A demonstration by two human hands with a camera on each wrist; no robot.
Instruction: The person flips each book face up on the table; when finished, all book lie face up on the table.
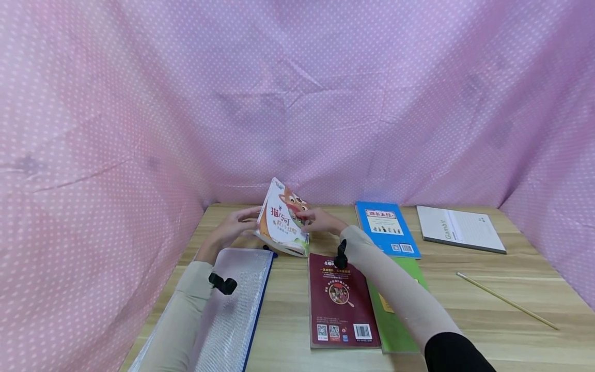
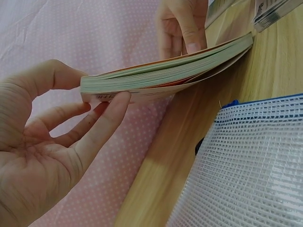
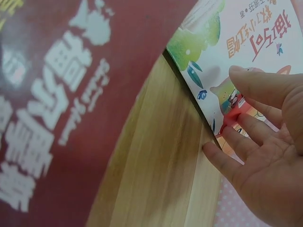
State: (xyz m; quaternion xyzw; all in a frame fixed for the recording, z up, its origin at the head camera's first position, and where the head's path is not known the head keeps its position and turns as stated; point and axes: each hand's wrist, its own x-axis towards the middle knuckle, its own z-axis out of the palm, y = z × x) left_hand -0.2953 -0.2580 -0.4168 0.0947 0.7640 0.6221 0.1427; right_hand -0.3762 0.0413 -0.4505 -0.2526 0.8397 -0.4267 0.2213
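Observation:
A white children's book [image 1: 283, 222] with a fox-like animal on its cover is tilted up at the back left of the table. My left hand [image 1: 232, 225] grips its left edge, fingers on both faces; the left wrist view shows the page block [image 2: 165, 75] edge-on, slightly parted. Over the right part of the cover is my right hand [image 1: 321, 221]. The right wrist view shows this hand's fingers [image 3: 246, 135] loosely extended at the cover's edge, thumb over the cover. A maroon book [image 1: 341, 305] lies nearer me, below the right hand.
A mesh zip pouch [image 1: 237, 305] with a blue edge lies under my left forearm. Right of the maroon book are a green book [image 1: 395, 320], partly beneath my right forearm, and a blue book [image 1: 386, 227]. Farther right lie a Gambit pad [image 1: 460, 227] and a thin stick [image 1: 506, 300].

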